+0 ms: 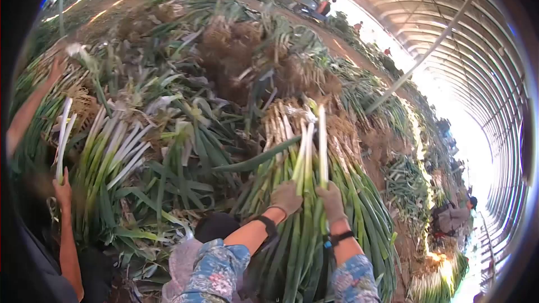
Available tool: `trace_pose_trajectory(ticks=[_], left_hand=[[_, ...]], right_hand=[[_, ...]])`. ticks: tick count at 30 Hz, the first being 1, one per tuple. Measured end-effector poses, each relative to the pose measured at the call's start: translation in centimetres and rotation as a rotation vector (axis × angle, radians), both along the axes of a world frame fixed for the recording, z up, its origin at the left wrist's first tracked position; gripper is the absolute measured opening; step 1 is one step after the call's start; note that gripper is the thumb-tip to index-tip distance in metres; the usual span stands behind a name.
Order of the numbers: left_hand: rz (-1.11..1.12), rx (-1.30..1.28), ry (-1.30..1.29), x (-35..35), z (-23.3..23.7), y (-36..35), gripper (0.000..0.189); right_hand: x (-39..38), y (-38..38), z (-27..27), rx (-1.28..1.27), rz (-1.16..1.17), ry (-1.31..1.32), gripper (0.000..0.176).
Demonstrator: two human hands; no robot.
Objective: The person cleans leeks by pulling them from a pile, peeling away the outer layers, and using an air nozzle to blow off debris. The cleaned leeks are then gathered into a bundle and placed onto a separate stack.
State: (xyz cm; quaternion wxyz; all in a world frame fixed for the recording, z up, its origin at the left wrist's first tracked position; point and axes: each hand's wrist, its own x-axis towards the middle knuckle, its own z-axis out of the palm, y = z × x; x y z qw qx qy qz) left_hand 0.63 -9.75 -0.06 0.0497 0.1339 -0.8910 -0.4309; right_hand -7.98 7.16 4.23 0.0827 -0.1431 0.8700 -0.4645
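Note:
My left hand (286,199), in a grey-brown glove, is closed around a few long green onions (305,154) with clean white shanks. Beside it my right hand (332,202), gloved too, grips a single green onion (322,146) by the stalk, its white end pointing away from me. Under both hands lies a large heap of unpeeled green onions (359,191), with brown roots at the far end and green leaves toward me. A loose green leaf (258,157) crosses the heap to the left.
At the left, a co-worker's hand (63,188) holds white-shanked green onions, near a pile of peeled ones (120,151). Stripped leaves (179,182) cover the ground. Other people (457,219) work farther off under an arched roof (466,50); a slanting pole (426,56) stands at right.

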Motion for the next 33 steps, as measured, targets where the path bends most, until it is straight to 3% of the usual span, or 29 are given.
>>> trace_pose_trajectory(ticks=[2, 3, 7, 8, 11, 14, 18, 21, 22, 23, 25, 27, 29, 31, 33], left_hand=[[-0.015, 0.083, -0.082, 0.5, -0.3, 1.4, 0.072], [-0.026, 0.141, -0.088, 0.6, -1.2, 0.6, 0.073], [0.102, 0.227, -0.008, -1.5, -3.1, 1.0, 0.074], [0.166, 0.163, 0.083, -1.7, -3.5, 1.6, 0.066], [0.096, 0.29, -0.075, -3.4, -4.0, 0.2, 0.062], [-0.012, 0.322, -0.117, -4.0, -2.7, -0.9, 0.05], [-0.027, 0.469, -0.093, -3.2, -0.6, -0.7, 0.045], [-0.111, 0.647, -0.072, -1.9, 0.1, 0.4, 0.044], [-0.147, 0.763, -0.087, -1.4, -0.3, 0.7, 0.042], [-0.117, 0.724, -0.037, -0.9, -0.9, 1.1, 0.043], [-0.038, 1.029, -0.176, -0.7, -1.5, 1.7, 0.044], [0.061, 1.053, -0.1, -0.1, -0.3, 2.0, 0.045], [0.07, 0.833, -0.073, -0.4, -0.6, 2.5, 0.051], [0.08, 0.721, -0.118, 0.1, 0.4, 2.9, 0.059], [0.027, 0.641, 0.045, 0.4, 0.1, 3.7, 0.066]], right_hand=[[-1.5, -0.7, -2.9, 0.085, -0.016, 0.014, 0.034], [-1.7, -1.2, -3.4, 0.264, -0.042, 0.064, 0.041], [-1.2, -2.8, -2.4, 0.392, -0.109, 0.091, 0.053], [-1.2, -2.8, -2.6, 0.411, -0.11, 0.101, 0.055], [-1.7, -3.1, -3.0, 0.428, -0.079, 0.1, 0.059], [-3.7, -2.7, -3.1, 0.43, -0.023, 0.017, 0.051], [-3.5, -1.4, -1.3, -0.167, -0.024, -0.415, 0.036], [-2.9, -0.3, 0.3, -0.384, -0.011, -0.587, 0.037], [-2.8, -0.2, 0.5, -0.376, -0.039, -0.617, 0.035], [-2.5, -0.2, 0.5, -0.366, -0.016, -0.612, 0.034], [-1.3, -0.7, 0.9, -0.43, 0.007, -0.628, 0.033], [-1.0, -1.1, -0.1, -0.321, 0.081, -0.523, 0.033], [-1.5, -1.3, -2.1, -0.226, 0.077, -0.514, 0.035], [-0.9, -2.1, -1.2, -0.163, 0.094, -0.413, 0.035], [-1.1, -2.4, 0.2, -0.044, 0.15, -0.278, 0.039]])
